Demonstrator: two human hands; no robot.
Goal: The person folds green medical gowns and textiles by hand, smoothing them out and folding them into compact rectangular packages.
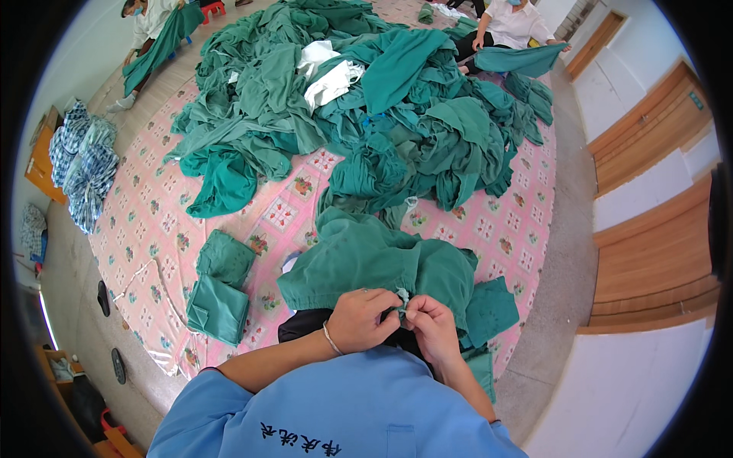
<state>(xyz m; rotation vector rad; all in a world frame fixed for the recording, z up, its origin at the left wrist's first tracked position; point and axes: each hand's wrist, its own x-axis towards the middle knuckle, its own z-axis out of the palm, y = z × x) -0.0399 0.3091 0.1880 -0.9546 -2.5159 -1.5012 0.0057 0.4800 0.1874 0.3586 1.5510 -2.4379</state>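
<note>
Green cloth trousers or a similar garment (372,257) lie across my lap, with a pale drawstring (403,296) at the near edge. My left hand (366,318), with a band at the wrist, pinches the string from the left. From the right, the fingertips of my right hand (426,323) close on it too, almost touching the left ones. Folded green cloths (219,309) rest on the floor sheet to my left. More flat green cloth (492,309) lies beside my right hand.
A big heap of green garments (257,97) with white cloths (332,85) covers the pink patterned sheet (160,200). Two people (152,23), (515,26) handle green cloth beyond it. Checked cloth bundles (86,160) stand at the left, wooden doors (653,252) at the right.
</note>
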